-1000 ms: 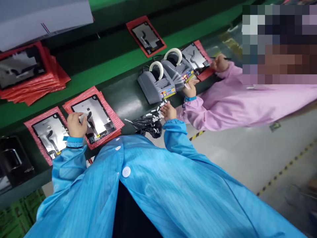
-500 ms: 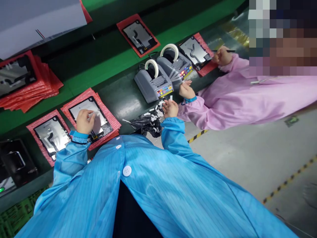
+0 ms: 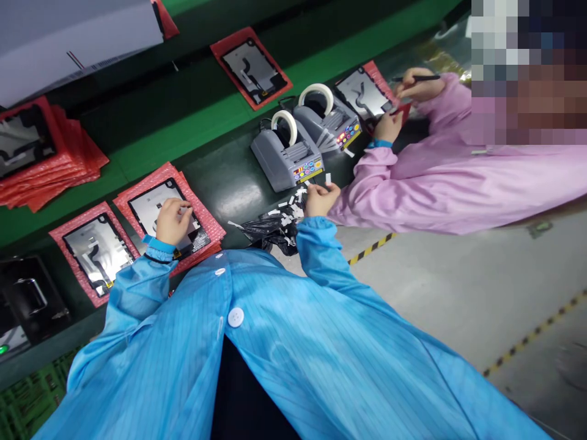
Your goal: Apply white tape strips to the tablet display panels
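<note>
Head view: low and left of centre, the left hand lies curled, fingertips down, on the dark panel. The panel rests on red bubble wrap on the worktop. I cannot tell whether that hand grips anything. At centre, the right hand pinches a white tape strip just before the grey tape dispenser. Pressing flat and evenly, with the panel kept steady, would likely seat tape cleanly. Since half a second ago the left hand has slid rightward over the panel. The co-worker's hand, upper right, has left the dispensers.
</note>
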Motion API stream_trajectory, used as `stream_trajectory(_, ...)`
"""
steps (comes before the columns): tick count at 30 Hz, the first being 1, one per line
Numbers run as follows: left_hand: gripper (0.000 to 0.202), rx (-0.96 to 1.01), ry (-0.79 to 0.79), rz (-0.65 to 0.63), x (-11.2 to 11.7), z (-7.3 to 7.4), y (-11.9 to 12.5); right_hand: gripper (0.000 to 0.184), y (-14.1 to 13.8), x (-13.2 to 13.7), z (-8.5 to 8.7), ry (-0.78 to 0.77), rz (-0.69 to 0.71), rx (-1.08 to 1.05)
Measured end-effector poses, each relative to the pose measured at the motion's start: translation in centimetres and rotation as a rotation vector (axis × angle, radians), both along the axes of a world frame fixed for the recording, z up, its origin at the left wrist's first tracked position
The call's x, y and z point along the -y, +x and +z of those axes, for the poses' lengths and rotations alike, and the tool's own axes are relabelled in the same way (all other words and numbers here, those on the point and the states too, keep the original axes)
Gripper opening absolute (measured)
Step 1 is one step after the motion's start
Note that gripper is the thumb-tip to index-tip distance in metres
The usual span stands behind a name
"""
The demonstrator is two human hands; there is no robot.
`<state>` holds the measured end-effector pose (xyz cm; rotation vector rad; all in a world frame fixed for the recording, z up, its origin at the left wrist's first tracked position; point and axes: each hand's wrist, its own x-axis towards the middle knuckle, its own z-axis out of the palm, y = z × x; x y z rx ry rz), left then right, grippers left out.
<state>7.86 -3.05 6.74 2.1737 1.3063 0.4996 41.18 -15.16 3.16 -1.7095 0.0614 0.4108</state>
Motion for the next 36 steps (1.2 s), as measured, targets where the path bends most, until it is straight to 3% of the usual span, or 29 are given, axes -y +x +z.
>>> stream_trajectory(3, 0.014, 0.087, -0.066, -0.085, 0.4, 1.0, 1.8, 0.049, -3.2, 0.3, 2.0, 0.104, 0.329, 0.087)
stream_trajectory(7, 0.022, 0.227, -0.183, -0.184, 0.9, 2.1, 3.8, 0.059, -9.3, -1.7, 4.1, 0.224, 0.838, 0.035)
stream_trajectory(10, 0.020, 0.256, -0.250, -0.178, 1.0, 2.1, 3.5, 0.059, -13.0, -3.9, 4.5, 0.268, 1.084, -0.009)
stream_trajectory(12, 0.017, 0.232, -0.272, -0.121, 1.1, 1.8, 2.5, 0.060, -14.5, -5.0, 4.4, 0.267, 1.178, -0.046)
stream_trajectory(18, 0.014, 0.232, -0.319, 0.116, 1.5, 0.4, -0.1, 0.058, -15.8, -6.9, 3.6, 0.206, 1.221, -0.135)
stream_trajectory(26, 0.014, 0.268, -0.386, 0.184, 0.9, -0.9, -1.2, 0.051, -17.3, -9.0, 1.8, 0.154, 1.248, -0.184)
stream_trajectory(36, 0.013, -0.263, -0.393, 0.251, 0.5, -2.6, -0.5, 0.049, -19.1, -9.8, -2.9, -0.029, 1.194, -0.153)
